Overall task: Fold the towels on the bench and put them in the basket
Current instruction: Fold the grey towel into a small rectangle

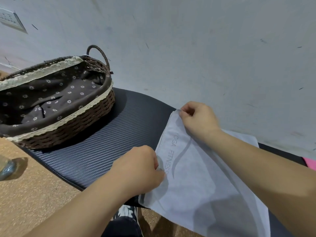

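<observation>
A pale grey towel (205, 182) with grey lettering lies spread on the dark padded bench (102, 151), its near end hanging over the bench's front edge. My right hand (198, 120) pinches the towel's far left corner close to the wall. Lower down, my left hand (142, 168) pinches the towel's left edge. A dark brown wicker basket (71, 130) with a flowered brown lining and lace trim stands on the bench to the left. No towel is visible inside it.
A grey wall (205, 48) rises directly behind the bench. Cork-coloured floor (34, 194) lies in front, with a glass object (6, 168) at the left edge. Something pink (310, 164) shows at the far right. My dark trouser leg (121, 226) is below.
</observation>
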Tool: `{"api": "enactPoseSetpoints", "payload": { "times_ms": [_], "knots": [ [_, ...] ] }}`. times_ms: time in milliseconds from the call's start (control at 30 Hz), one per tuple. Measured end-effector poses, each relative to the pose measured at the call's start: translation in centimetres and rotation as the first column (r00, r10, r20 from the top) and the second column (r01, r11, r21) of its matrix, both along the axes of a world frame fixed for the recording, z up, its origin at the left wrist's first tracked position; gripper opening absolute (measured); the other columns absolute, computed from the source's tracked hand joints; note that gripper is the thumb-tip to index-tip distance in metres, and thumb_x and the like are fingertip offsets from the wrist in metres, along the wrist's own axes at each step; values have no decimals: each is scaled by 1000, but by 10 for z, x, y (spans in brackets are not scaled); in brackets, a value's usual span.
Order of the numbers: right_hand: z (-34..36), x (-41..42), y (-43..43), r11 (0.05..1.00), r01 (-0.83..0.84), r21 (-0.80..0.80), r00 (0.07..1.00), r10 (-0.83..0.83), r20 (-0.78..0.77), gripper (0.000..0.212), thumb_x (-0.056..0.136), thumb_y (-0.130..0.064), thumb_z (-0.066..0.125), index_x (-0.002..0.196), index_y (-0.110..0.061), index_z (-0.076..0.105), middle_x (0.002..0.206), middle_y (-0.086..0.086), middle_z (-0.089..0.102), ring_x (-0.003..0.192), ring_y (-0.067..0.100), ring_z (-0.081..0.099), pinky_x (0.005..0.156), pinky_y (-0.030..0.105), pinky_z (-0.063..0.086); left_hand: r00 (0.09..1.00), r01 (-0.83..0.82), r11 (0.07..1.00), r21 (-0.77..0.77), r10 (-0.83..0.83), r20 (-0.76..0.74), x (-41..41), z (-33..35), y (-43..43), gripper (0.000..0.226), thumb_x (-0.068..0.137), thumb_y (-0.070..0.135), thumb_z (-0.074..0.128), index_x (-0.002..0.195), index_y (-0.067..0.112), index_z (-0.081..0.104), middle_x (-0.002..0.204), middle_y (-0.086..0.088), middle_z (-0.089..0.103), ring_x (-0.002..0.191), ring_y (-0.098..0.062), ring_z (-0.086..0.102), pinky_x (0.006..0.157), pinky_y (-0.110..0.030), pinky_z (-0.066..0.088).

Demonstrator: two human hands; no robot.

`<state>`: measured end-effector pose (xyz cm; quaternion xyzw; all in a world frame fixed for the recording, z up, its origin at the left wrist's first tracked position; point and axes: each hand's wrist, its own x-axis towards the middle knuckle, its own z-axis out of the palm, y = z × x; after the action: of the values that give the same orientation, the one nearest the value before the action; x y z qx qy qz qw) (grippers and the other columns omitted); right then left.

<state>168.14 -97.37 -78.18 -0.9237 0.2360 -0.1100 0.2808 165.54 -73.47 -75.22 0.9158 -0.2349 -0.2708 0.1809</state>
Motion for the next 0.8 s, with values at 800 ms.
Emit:
{"api": "enactPoseSetpoints", "payload": {
  "times_ms": [800],
  "knots": [
    [-5,18,5,985,-117,-128,986,100,-132,16,102,-33,56,98,-18,62,113,3,57,112,26,53,85,33,41,998,59,997,54,-58,-31,-11,6,5,25,85,36,69,81,14,59,75,6,57,65,-16,52,57,-29,40]
  ]
}}
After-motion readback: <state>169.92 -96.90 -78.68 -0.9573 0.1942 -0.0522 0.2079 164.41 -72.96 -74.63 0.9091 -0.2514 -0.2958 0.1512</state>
